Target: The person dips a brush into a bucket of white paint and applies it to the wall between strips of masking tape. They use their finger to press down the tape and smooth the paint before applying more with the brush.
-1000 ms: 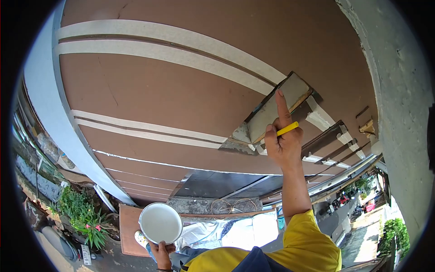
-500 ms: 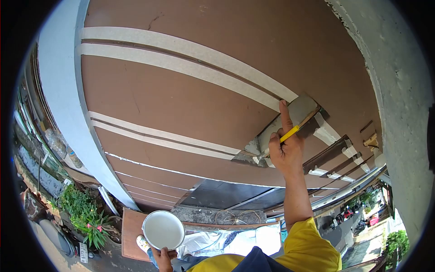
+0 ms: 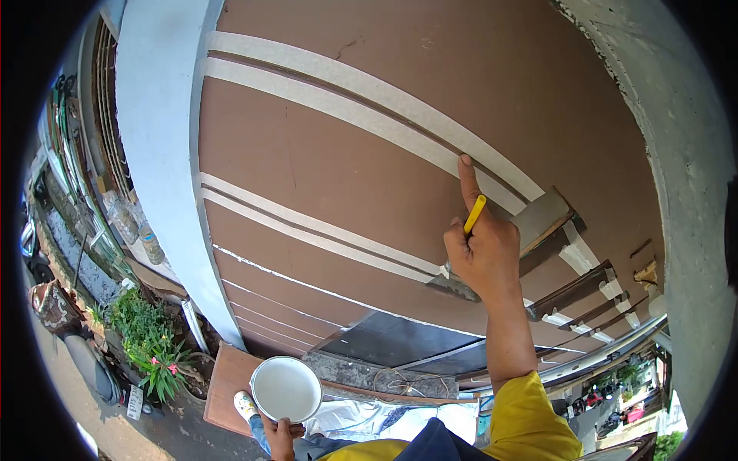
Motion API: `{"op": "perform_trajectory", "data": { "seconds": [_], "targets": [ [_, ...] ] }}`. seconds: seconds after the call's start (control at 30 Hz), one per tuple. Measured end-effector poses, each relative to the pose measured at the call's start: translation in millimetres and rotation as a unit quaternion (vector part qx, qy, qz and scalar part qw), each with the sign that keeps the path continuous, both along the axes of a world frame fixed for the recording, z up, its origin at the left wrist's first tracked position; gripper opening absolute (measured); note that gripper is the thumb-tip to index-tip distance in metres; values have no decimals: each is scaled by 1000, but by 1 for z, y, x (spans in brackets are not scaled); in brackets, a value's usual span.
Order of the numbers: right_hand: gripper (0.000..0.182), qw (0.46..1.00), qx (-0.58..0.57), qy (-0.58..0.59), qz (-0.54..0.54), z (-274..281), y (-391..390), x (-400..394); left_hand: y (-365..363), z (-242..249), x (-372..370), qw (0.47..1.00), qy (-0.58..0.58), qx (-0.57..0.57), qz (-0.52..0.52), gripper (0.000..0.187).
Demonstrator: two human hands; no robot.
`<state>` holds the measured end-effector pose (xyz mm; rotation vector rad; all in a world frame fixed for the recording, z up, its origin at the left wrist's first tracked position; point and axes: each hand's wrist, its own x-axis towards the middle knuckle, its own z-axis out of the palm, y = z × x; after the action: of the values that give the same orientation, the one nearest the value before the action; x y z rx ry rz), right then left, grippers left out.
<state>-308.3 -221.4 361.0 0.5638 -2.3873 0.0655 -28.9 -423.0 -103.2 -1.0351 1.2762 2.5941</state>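
My right hand point(image 3: 488, 250) is raised against the brown wall point(image 3: 323, 154). Its index finger points out and touches the groove between two pale tape strips point(image 3: 338, 107). A yellow-handled tool point(image 3: 475, 215) is held in the curled fingers; its far end is hidden behind the hand. Low in the view, my left hand point(image 3: 283, 438) grips the rim of a round white bucket point(image 3: 287, 389), which has whitish material inside. A second pair of tape strips point(image 3: 323, 234) runs lower on the wall.
A pale blue pillar point(image 3: 157, 115) stands at the left, a grey rough wall edge point(image 3: 684, 154) at the right. A brown board point(image 3: 231, 384) lies below, near my shoe point(image 3: 245, 405). Potted plants point(image 3: 146, 338) and a parked motorbike point(image 3: 91, 369) are lower left.
The view has shifted, so the wall and pillar appear farther right. My right index finger has moved left along the groove, away from the tape's right end. My left hand still holds the bucket.
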Motion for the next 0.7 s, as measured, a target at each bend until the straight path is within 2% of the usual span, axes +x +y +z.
{"op": "perform_trajectory", "data": {
  "seconds": [0.2, 0.3, 0.5, 0.7],
  "targets": [
    [81, 999, 23, -7, 30, 5, -39, -14, -4, 10, -1, 1000, -2, -5, 1, 71],
    [88, 996, 91, -23, -3, 12, -56, -15, -9, 10, 0, 1000, 2, 1, 3, 73],
    [89, 991, 127, -31, -3, 15, -88, -29, -21, 12, -1, 1000, 7, -13, 11, 75],
    [88, 992, 125, -26, 23, 13, -123, -40, -35, 17, -2, 1000, 5, -16, 25, 77]
  ]
}}
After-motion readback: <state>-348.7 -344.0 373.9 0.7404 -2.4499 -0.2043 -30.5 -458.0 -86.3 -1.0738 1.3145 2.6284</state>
